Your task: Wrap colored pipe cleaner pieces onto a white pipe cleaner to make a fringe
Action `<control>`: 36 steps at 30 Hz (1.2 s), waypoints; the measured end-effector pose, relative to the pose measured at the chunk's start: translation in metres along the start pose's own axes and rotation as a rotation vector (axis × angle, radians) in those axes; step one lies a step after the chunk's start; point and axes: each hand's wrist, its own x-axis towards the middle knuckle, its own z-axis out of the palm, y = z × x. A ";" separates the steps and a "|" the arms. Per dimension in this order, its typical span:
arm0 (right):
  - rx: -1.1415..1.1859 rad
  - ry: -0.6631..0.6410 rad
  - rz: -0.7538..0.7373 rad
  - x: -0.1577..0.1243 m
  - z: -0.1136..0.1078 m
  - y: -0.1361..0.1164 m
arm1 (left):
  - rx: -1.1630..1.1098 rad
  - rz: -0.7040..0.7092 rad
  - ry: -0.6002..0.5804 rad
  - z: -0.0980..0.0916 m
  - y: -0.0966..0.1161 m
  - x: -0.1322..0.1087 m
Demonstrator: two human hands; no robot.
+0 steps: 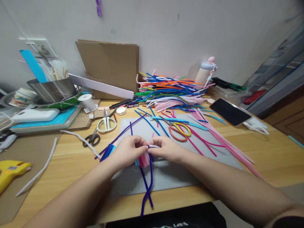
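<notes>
My left hand (129, 151) is closed around a woven strip of short pipe cleaners, with the fingers pinching near its right end. Blue pipe cleaner pieces (107, 153) stick out on the strip's left, and pink pieces (143, 161) show below my fingertips. My right hand (166, 148) pinches beside the left one, its fingertips at a white pipe cleaner (155, 146) and a dark purple pipe cleaner (151, 177). Two purple ends hang down and cross near the table's front edge. Other purple lengths stretch out to the upper left. My palms hide part of the strip.
Beneath my hands lies a grey board (185, 177). Red-and-yellow scissors (178, 131), white scissors (106, 124) and black scissors (91, 139) surround it. A colourful pipe cleaner pile (171, 91) sits at the back. A phone (230, 111) lies right, a yellow glue gun (11, 171) left.
</notes>
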 end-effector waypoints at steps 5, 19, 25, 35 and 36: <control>-0.028 -0.043 0.037 -0.003 -0.006 -0.005 | -0.195 -0.031 -0.127 -0.005 -0.010 0.007; -0.110 -0.089 0.032 -0.004 -0.005 -0.004 | -0.222 0.015 -0.132 -0.003 -0.010 0.008; -0.415 0.513 -0.472 -0.011 -0.008 -0.011 | -0.428 0.004 0.009 -0.014 -0.022 0.015; -0.662 0.258 -0.261 -0.015 0.009 -0.004 | -0.466 -0.035 0.184 -0.015 -0.017 0.015; -0.664 0.237 -0.261 -0.012 0.010 -0.001 | -0.450 -0.035 0.194 -0.014 -0.017 0.015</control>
